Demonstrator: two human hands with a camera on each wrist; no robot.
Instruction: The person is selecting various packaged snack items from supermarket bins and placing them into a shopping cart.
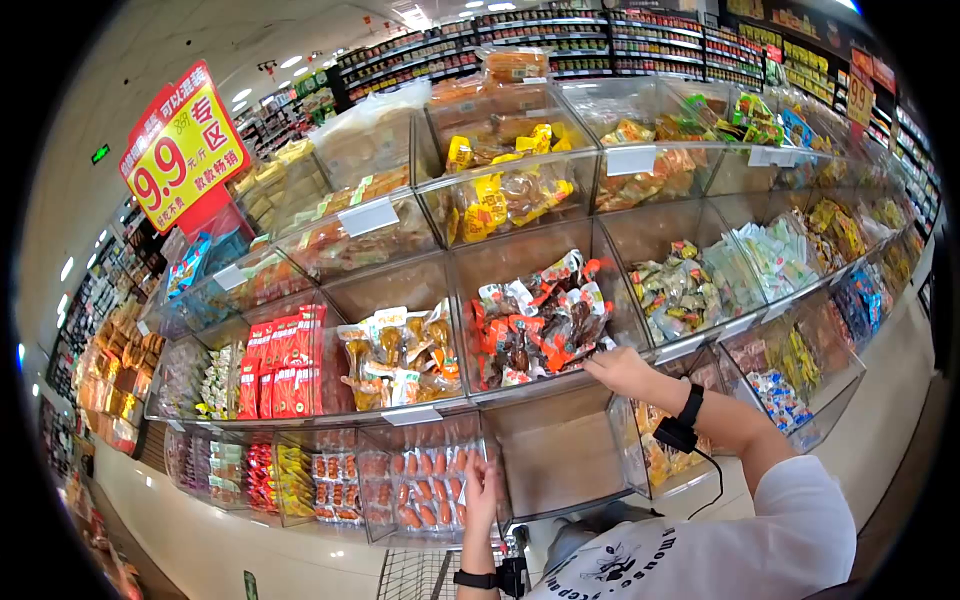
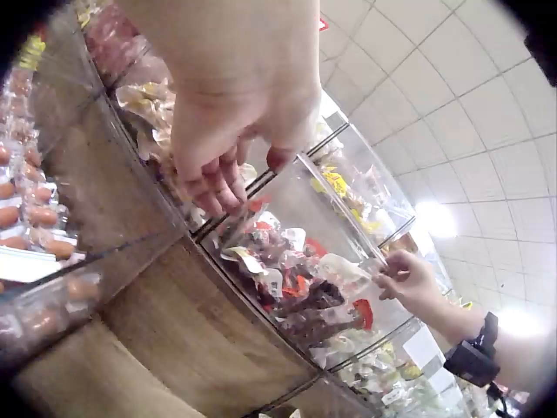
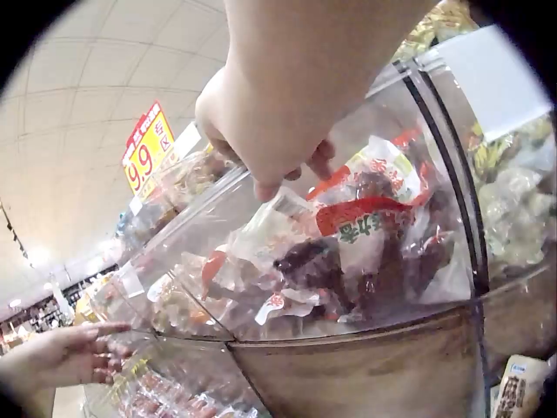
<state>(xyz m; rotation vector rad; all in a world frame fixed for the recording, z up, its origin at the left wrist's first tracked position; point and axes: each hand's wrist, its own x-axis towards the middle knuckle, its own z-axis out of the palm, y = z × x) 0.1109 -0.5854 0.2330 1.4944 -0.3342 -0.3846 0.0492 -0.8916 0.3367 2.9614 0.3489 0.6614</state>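
My right hand (image 1: 618, 372) is at the front of a clear bin of red-and-white meat snack packs (image 1: 545, 315). In the right wrist view its fingers are bent, and the thumb and a fingertip pinch the pale edge of a snack pack (image 3: 291, 213). The palm side is hidden. My left hand (image 1: 482, 490) hangs in front of the lower bins, beside the packed small sausages (image 1: 425, 490). Its fingers are loosely bent with nothing between them, as the left wrist view shows from close by (image 2: 235, 131).
Tiered clear bins hold packed drumsticks (image 1: 400, 350), red packets (image 1: 280, 365) and yellow packs (image 1: 510, 200). A brown-bottomed bin (image 1: 555, 445) lies below my right hand. A shopping cart (image 1: 415, 573) stands at the bottom, and a yellow price sign (image 1: 185, 155) rises at the left.
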